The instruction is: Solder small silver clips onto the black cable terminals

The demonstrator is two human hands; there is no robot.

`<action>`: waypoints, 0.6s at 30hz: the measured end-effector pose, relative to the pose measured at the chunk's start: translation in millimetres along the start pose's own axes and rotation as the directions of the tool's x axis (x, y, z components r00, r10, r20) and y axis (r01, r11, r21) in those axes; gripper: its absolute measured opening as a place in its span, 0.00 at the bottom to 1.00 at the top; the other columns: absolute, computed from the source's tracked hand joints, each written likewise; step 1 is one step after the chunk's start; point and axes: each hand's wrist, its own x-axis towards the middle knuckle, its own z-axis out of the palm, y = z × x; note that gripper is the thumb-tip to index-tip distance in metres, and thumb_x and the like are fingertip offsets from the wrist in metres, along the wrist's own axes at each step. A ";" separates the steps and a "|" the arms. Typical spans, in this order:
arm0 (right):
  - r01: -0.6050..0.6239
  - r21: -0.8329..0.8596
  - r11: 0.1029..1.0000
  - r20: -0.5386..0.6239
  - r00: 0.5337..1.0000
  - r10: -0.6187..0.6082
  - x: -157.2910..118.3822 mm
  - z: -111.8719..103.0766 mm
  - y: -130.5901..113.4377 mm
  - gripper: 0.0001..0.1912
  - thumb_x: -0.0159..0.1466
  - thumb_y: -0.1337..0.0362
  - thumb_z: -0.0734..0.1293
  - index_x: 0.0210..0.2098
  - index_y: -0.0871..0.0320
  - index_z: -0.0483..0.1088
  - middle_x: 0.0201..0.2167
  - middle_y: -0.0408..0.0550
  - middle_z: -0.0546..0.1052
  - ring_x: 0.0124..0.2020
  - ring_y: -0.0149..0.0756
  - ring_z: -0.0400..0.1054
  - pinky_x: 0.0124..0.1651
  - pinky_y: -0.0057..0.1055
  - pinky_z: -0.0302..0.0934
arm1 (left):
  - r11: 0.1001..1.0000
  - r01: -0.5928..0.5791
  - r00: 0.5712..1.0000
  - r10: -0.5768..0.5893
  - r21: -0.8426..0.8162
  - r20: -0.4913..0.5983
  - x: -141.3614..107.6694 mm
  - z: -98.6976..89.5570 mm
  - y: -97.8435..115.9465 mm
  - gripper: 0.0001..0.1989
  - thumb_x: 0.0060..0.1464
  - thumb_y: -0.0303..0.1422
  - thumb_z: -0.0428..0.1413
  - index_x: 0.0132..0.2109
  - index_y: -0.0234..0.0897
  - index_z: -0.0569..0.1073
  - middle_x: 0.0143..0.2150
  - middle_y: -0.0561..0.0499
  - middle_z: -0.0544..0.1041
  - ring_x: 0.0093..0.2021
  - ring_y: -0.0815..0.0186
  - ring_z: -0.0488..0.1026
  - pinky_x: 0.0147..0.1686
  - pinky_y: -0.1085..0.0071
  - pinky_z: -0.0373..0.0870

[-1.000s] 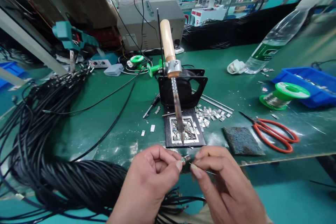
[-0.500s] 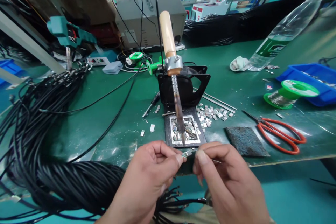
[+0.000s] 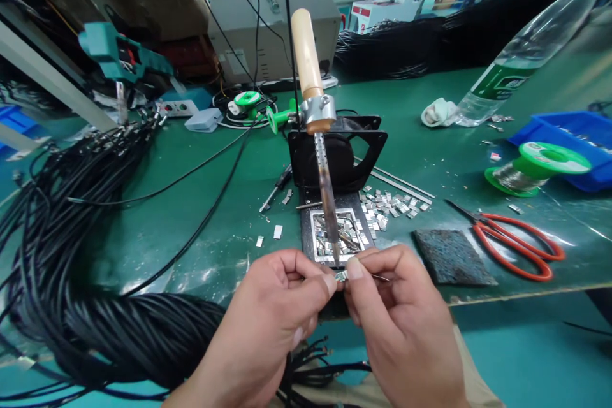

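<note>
My left hand (image 3: 287,306) is closed in a pinch on a small metal connector (image 3: 341,276) with a bit of green on it. Fingers of my right hand (image 3: 392,312) meet it from the other side, pinching a thin solder wire (image 3: 380,277) whose end trails out to the right. Just above the connector is the tip of a soldering iron (image 3: 327,204), which is clamped pointing down by its wooden handle. Whether tip and connector touch, I cannot tell. Behind my fingertips lies a metal-framed tray (image 3: 313,236) of small metal pieces.
Loose connector pieces (image 3: 394,204) lie right of the iron's stand. Further right are a scouring pad (image 3: 452,257), red-handled scissors (image 3: 519,245), a solder spool (image 3: 519,172) and a blue bin (image 3: 568,131). A thick bundle of black cables (image 3: 143,331) fills the left side.
My right hand has moved left, closing the gap to my left hand at the connector. Both hands now sit slightly higher, close under the iron's tip.
</note>
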 end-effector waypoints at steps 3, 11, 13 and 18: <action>0.021 0.012 1.000 -0.044 0.999 -0.021 -1.1 3.5 0.3 0.08 0.69 0.65 0.67 0.33 0.54 0.68 0.23 0.39 0.75 0.18 0.24 0.69 0.19 0.17 0.64 | 1.000 0.000 1.000 0.000 0.000 0.000 1.7 1.2 1.0 0.18 0.42 0.37 0.69 0.24 0.37 0.66 0.15 0.62 0.61 0.16 0.79 0.50 0.17 0.77 0.44; 0.004 0.044 0.999 -0.064 0.998 -0.001 0.5 4.2 3.9 0.08 0.70 0.64 0.67 0.33 0.54 0.68 0.21 0.39 0.74 0.16 0.24 0.66 0.16 0.17 0.61 | 1.000 0.020 1.000 -0.020 -0.009 0.005 3.3 0.3 3.8 0.16 0.42 0.35 0.68 0.23 0.37 0.67 0.12 0.63 0.59 0.15 0.79 0.49 0.18 0.77 0.44; -0.003 0.039 0.999 -0.065 0.998 0.006 1.0 4.8 2.9 0.08 0.69 0.64 0.67 0.32 0.54 0.68 0.20 0.38 0.72 0.16 0.24 0.64 0.16 0.18 0.60 | 0.999 0.025 1.000 -0.024 -0.024 0.009 4.1 -0.1 3.8 0.16 0.41 0.34 0.68 0.24 0.37 0.67 0.12 0.63 0.59 0.15 0.79 0.49 0.18 0.77 0.45; -0.010 0.058 0.998 -0.062 0.998 0.013 1.6 6.2 2.0 0.08 0.69 0.64 0.67 0.32 0.54 0.68 0.19 0.38 0.71 0.16 0.24 0.63 0.16 0.18 0.60 | 0.999 0.016 1.000 -0.015 -0.033 0.015 4.7 -0.4 3.6 0.16 0.42 0.35 0.68 0.23 0.37 0.67 0.12 0.63 0.58 0.15 0.79 0.48 0.18 0.76 0.44</action>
